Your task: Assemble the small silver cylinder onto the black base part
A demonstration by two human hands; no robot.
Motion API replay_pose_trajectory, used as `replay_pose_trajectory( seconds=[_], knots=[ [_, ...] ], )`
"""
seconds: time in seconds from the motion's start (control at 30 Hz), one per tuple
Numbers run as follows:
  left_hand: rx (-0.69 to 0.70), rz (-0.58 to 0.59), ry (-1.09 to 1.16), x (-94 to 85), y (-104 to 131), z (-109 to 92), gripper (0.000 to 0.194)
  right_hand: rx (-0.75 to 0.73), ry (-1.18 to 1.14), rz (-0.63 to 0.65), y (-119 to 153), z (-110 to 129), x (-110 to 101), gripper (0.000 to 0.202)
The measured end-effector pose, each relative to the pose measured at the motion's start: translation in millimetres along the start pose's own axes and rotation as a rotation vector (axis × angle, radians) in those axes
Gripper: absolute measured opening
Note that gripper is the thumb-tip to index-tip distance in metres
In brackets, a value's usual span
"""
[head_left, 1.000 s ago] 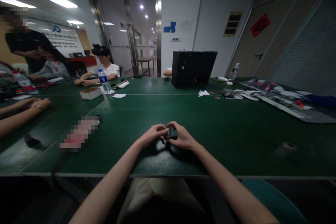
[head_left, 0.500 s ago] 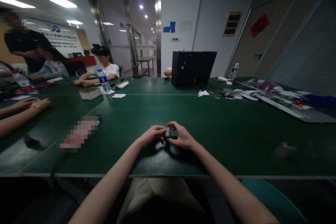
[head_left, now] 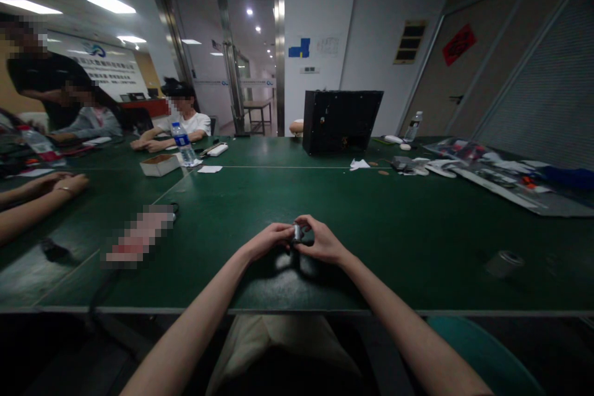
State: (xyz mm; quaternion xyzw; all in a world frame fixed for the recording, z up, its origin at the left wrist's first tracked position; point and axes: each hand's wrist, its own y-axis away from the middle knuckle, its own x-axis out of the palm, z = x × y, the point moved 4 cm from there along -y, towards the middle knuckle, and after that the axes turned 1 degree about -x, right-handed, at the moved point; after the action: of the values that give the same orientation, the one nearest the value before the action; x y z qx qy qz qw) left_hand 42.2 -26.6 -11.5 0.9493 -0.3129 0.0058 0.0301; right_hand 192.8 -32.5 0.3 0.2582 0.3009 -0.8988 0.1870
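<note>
Between my two hands, just above the green table (head_left: 297, 189), is a small silvery-grey metal part (head_left: 297, 233); its exact kind is too small to make out. My left hand (head_left: 275, 239) pinches it from the left with thumb and fingertips. On the other side, my right hand (head_left: 320, 240) curls its thumb and index finger around the part's right side. Fingers cover much of it. Both forearms reach in over the table's near edge, and shadows of the hands fall on the surface below.
A grey metal cylinder (head_left: 505, 264) stands at right, a blurred phone-like object (head_left: 139, 238) and a small black object (head_left: 54, 250) at left. Farther back are a black box (head_left: 342, 122), an open carton (head_left: 160, 164), and a water bottle (head_left: 184, 143). A co-worker's hands (head_left: 67, 184) rest at left.
The metal part has turned slightly in my fingers and now shows a brighter face. My left fingers have shifted a little; my right hand stays nearly still.
</note>
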Motion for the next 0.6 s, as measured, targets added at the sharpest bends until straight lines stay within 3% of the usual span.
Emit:
replay_pose_trajectory(
  seconds=[0.6],
  knots=[
    [0.025, -0.054, -0.103, -5.5, -4.3, 3.6, 0.038, -0.052, 0.030, -0.021, 0.0, -0.8, 2.1, 0.050]
  ],
)
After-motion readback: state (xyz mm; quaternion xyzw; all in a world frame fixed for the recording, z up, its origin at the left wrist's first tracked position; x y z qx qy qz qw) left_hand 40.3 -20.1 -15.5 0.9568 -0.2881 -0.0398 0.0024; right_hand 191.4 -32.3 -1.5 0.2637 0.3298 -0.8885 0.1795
